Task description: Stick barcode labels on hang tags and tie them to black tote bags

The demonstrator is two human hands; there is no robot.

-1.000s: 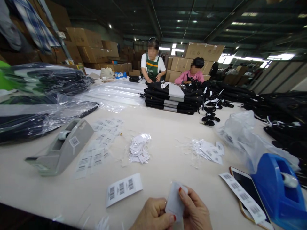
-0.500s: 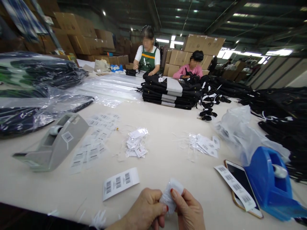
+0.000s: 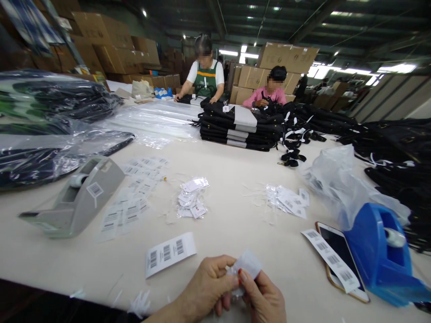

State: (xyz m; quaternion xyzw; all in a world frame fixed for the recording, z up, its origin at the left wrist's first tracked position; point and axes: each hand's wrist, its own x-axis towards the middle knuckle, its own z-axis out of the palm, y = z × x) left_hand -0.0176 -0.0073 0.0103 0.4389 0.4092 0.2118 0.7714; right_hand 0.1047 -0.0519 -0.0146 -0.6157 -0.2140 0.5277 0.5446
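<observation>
At the table's near edge my left hand [image 3: 205, 287] and my right hand [image 3: 264, 298] pinch one small white tag [image 3: 248, 264] between thumbs and fingertips. The tag sticks up above the fingers, tilted right. A strip of barcode labels [image 3: 170, 252] lies flat just left of my left hand. Farther out lie a small heap of white tags in clear bags [image 3: 191, 202] and a second heap [image 3: 290, 201] to the right.
A grey tape dispenser [image 3: 79, 199] sits left, beside more barcode labels [image 3: 133, 197]. A blue tape dispenser [image 3: 382, 253], a phone [image 3: 336, 251] and a clear bag [image 3: 340, 179] are right. Stacked black garments [image 3: 240, 128] lie mid-table. Two people work at the far side.
The view dipped and shifted slightly. My hands turned the tag between the fingertips; it went from upright to crumpled lower, and now tilts right.
</observation>
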